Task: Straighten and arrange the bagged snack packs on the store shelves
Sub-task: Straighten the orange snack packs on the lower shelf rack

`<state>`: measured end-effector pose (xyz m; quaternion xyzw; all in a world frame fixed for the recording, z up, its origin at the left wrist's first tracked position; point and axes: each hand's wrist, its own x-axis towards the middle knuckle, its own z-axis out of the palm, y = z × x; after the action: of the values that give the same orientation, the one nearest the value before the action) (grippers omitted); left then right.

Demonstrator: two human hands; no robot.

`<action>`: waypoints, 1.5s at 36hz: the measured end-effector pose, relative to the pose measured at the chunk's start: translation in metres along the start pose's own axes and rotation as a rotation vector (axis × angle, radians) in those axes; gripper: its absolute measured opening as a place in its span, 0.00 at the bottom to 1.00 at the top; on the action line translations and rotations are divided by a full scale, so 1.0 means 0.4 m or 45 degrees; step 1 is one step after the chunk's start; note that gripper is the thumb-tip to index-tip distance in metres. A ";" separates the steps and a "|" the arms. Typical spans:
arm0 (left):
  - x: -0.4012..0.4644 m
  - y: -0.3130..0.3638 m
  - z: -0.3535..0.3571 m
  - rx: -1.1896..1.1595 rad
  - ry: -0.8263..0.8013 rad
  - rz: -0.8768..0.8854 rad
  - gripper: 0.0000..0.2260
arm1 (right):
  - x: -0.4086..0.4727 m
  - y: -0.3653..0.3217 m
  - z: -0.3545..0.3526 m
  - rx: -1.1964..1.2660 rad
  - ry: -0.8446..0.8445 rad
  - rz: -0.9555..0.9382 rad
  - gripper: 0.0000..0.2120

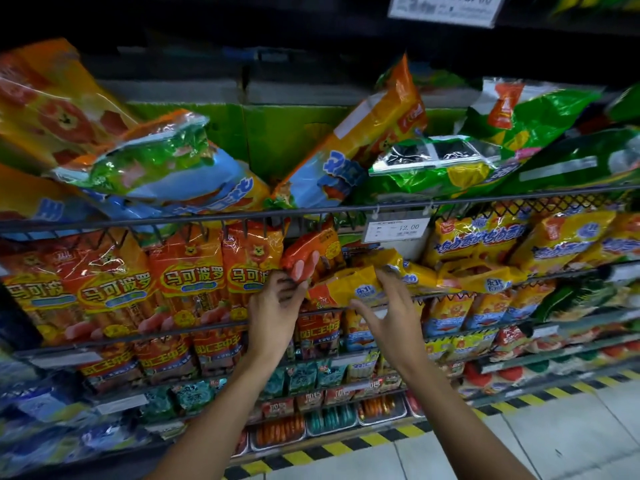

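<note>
Two bare hands are working at the second wire shelf rail [207, 332] of a store display. The left hand [273, 306] is pinching the lower edge of one red-orange snack pack [311, 252], a glossy plastic bag that is tilting to the right beside the row. The right hand [388, 306] is gripping one yellow snack pack [349, 287] with its fingers curling over the top edge; this crinkled film bag is lying nearly flat across the rail, just right of the red-orange one.

To the left, four orange upright packs [188, 271] are standing side by side, each a tall rectangular bag of shiny film with sausage shapes showing through the lower part. They are leaning against the thin metal rail.

On the shelf above, at least six larger bags are lying in disorder: orange-and-blue bags [363, 140] are tipping diagonally, and green bags [450, 168] with reflective, wrinkled surfaces are piling at the right.

Two white price tags are showing: one price tag [396, 228] is hanging from the upper wire rail [173, 218], and one upper price tag [446, 6] is sitting at the top edge. The floor [554, 445] is carrying pale square tiles and one yellow-and-black striped strip [381, 434] along the shelf base.
</note>
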<state>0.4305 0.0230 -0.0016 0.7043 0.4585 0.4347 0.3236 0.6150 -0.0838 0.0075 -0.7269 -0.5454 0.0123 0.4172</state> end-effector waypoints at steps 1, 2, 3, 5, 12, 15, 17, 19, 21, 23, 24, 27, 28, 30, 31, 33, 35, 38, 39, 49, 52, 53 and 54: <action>-0.001 0.002 0.001 -0.013 0.002 0.000 0.08 | 0.006 0.002 0.003 -0.005 0.032 0.019 0.29; -0.001 0.002 0.003 -0.027 0.004 0.000 0.07 | 0.011 0.008 0.004 -0.007 0.060 0.035 0.27; 0.000 0.000 0.004 -0.038 0.007 -0.005 0.07 | 0.015 0.015 0.003 -0.002 0.078 0.054 0.26; 0.001 -0.005 0.007 -0.056 0.017 -0.020 0.08 | 0.020 0.029 -0.004 0.020 0.101 0.090 0.27; 0.001 0.023 0.025 0.022 0.087 -0.043 0.13 | 0.023 0.066 -0.031 0.026 0.095 0.021 0.26; 0.007 0.036 0.033 0.134 0.112 -0.064 0.16 | 0.030 0.072 -0.045 0.022 0.085 -0.004 0.26; 0.009 0.042 0.034 0.153 0.090 -0.091 0.18 | 0.035 0.074 -0.055 0.044 0.077 -0.006 0.26; 0.008 0.047 0.031 0.144 0.070 -0.141 0.17 | 0.037 0.081 -0.065 0.081 0.066 0.045 0.28; 0.002 0.051 0.029 0.116 0.080 -0.180 0.17 | 0.041 0.099 -0.072 0.126 0.074 0.110 0.29; -0.009 0.052 0.031 0.096 0.101 -0.191 0.17 | 0.051 0.123 -0.085 0.168 0.096 0.166 0.29; -0.014 0.051 0.032 0.090 0.111 -0.177 0.17 | 0.057 0.134 -0.092 0.181 0.105 0.183 0.28; -0.023 0.045 0.036 0.078 0.135 -0.142 0.17 | 0.072 0.153 -0.115 0.208 0.144 0.202 0.26; -0.023 0.042 0.038 0.055 0.129 -0.147 0.16 | 0.076 0.157 -0.120 0.222 0.144 0.222 0.26; -0.023 0.043 0.035 0.031 0.100 -0.164 0.15 | 0.082 0.160 -0.123 0.240 0.124 0.262 0.30; -0.024 0.045 0.031 0.047 0.093 -0.172 0.16 | 0.083 0.159 -0.123 0.246 0.117 0.264 0.31; -0.024 0.038 0.021 0.065 0.099 -0.205 0.22 | 0.080 0.164 -0.117 0.255 0.110 0.253 0.30; -0.023 0.035 0.016 0.058 0.103 -0.235 0.22 | 0.075 0.169 -0.113 0.255 0.100 0.251 0.29; -0.029 0.052 0.028 0.064 0.114 -0.265 0.14 | 0.058 0.167 -0.107 0.250 0.057 0.250 0.34; -0.031 0.062 0.033 0.071 0.125 -0.283 0.12 | 0.051 0.162 -0.107 0.249 0.034 0.241 0.36; -0.030 0.094 0.017 -0.162 0.100 -0.381 0.13 | 0.006 0.125 -0.117 0.183 -0.101 0.153 0.31; -0.029 0.100 0.001 -0.205 0.063 -0.386 0.17 | -0.003 0.113 -0.118 0.218 -0.089 0.149 0.34; -0.030 0.101 -0.001 -0.222 0.068 -0.383 0.17 | -0.007 0.109 -0.117 0.233 -0.063 0.131 0.35; -0.032 0.107 0.000 -0.243 0.084 -0.368 0.15 | -0.012 0.103 -0.117 0.250 -0.021 0.102 0.35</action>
<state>0.4436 -0.0046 0.0308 0.5825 0.5221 0.4480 0.4328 0.6676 -0.1178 0.0105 -0.7035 -0.5155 0.0885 0.4811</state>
